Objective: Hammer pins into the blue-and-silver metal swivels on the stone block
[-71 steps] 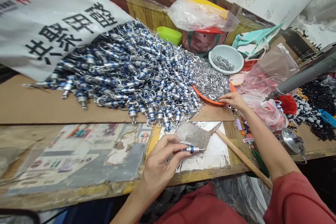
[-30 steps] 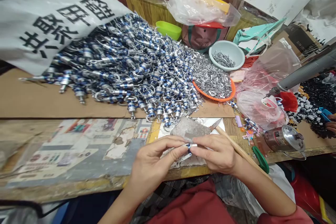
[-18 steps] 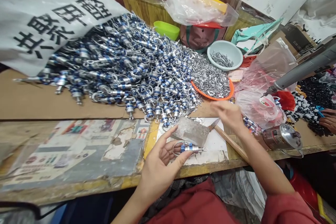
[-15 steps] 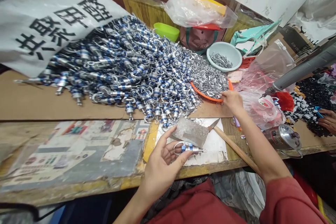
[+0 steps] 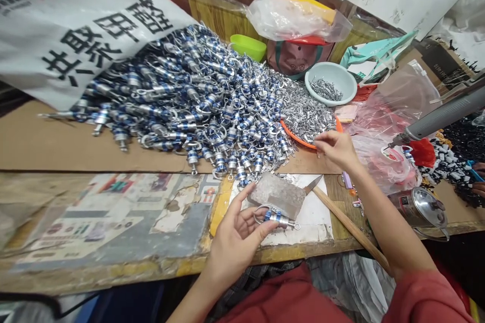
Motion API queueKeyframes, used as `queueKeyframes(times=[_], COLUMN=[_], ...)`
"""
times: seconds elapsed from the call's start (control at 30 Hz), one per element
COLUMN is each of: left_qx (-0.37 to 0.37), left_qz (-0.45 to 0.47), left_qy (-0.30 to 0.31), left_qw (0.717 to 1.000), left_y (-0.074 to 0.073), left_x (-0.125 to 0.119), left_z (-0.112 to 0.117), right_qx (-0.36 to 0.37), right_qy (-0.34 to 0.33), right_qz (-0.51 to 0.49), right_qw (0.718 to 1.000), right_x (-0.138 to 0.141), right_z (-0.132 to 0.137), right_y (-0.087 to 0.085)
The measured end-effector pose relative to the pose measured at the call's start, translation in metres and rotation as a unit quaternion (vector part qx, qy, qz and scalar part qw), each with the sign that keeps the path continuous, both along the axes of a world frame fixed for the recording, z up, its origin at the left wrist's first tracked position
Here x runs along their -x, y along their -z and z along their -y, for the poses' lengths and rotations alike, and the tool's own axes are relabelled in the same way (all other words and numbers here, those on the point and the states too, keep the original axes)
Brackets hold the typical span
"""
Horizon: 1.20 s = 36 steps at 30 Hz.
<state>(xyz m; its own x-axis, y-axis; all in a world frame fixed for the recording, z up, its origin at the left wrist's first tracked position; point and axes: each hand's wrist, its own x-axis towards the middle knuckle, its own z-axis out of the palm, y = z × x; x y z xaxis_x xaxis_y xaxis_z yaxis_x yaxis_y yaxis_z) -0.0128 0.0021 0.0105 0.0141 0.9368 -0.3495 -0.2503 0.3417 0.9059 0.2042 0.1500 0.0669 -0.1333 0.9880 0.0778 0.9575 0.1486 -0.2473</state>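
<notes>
My left hand (image 5: 237, 229) is closed in a pinch around a blue-and-silver metal keychain (image 5: 278, 219), which has a loop at one end and a small eyelet at the other. Just behind it lies a grey stone-like block (image 5: 278, 193) on a white sheet (image 5: 318, 217). My right hand (image 5: 337, 150) has its thumb and fingers together at the near rim of an orange tray (image 5: 295, 139) heaped with small metal plates (image 5: 308, 111). What its fingertips hold is too small to make out.
A big pile of similar keychains (image 5: 204, 106) covers the left and middle, partly under a white sack (image 5: 94, 20). Around my right arm are a knife (image 5: 313, 184), a wooden handle (image 5: 348, 224), a lidded metal mug (image 5: 420, 209) and a grey power screwdriver (image 5: 439, 118). Another person's hand (image 5: 479, 176) works far right.
The view has shifted, so the bench sits farther right in the picture. My right fingertips have drawn slightly left and toward me along the tray's rim. My left hand keeps its hold.
</notes>
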Motion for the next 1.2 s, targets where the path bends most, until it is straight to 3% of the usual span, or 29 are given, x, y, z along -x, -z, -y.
queueKeyframes(times=[0.03,0.07,0.1,0.17,0.23,0.4,0.67,0.83,0.93,1.0,1.1,1.2], left_qx=[-0.001,-0.002,-0.002,-0.002,0.001,0.009,0.011,0.002,-0.002,-0.004,-0.007,-0.008], left_qz=[-0.001,-0.002,-0.001,0.003,0.009,0.016,0.034,0.028,0.022,0.018,0.014,0.015], left_qy=[-0.001,-0.002,-0.001,-0.001,-0.004,-0.013,-0.029,-0.032,-0.033,-0.032,-0.031,-0.034], left_qw=[1.000,1.000,1.000,1.000,1.000,1.000,0.999,0.999,0.999,0.999,0.999,0.999], left_y=[0.000,-0.001,-0.002,-0.004,-0.006,-0.007,-0.007,-0.006,-0.004,-0.003,-0.001,-0.001], left_x=[0.000,0.000,0.000,-0.001,-0.001,-0.002,-0.005,-0.005,-0.005,-0.005,-0.005,-0.005], left_z=[0.000,-0.001,-0.001,-0.002,-0.002,-0.002,-0.002,-0.003,-0.002,-0.002,-0.002,-0.003], right_qx=[0.006,-0.006,-0.024,-0.072,-0.120,-0.167,-0.131,-0.112,-0.135,-0.144,-0.071,-0.005], right_qy=[-0.034,-0.111,-0.199,-0.310,-0.355,-0.378,-0.331,-0.288,-0.214,-0.131,-0.061,-0.045], right_qz=[-0.032,-0.116,-0.186,-0.246,-0.231,-0.118,0.024,-0.021,-0.085,-0.051,0.040,0.011], right_qw=[0.999,0.987,0.962,0.916,0.898,0.903,0.934,0.951,0.964,0.979,0.995,0.999], right_x=[0.008,0.018,0.027,0.044,0.054,0.056,0.059,0.056,0.028,0.001,-0.034,-0.047], right_z=[0.018,0.037,0.055,0.083,0.098,0.105,0.140,0.143,0.140,0.140,0.141,0.143], right_y=[0.001,0.003,0.006,0.014,0.022,0.025,0.021,0.026,0.030,0.037,0.049,0.052])
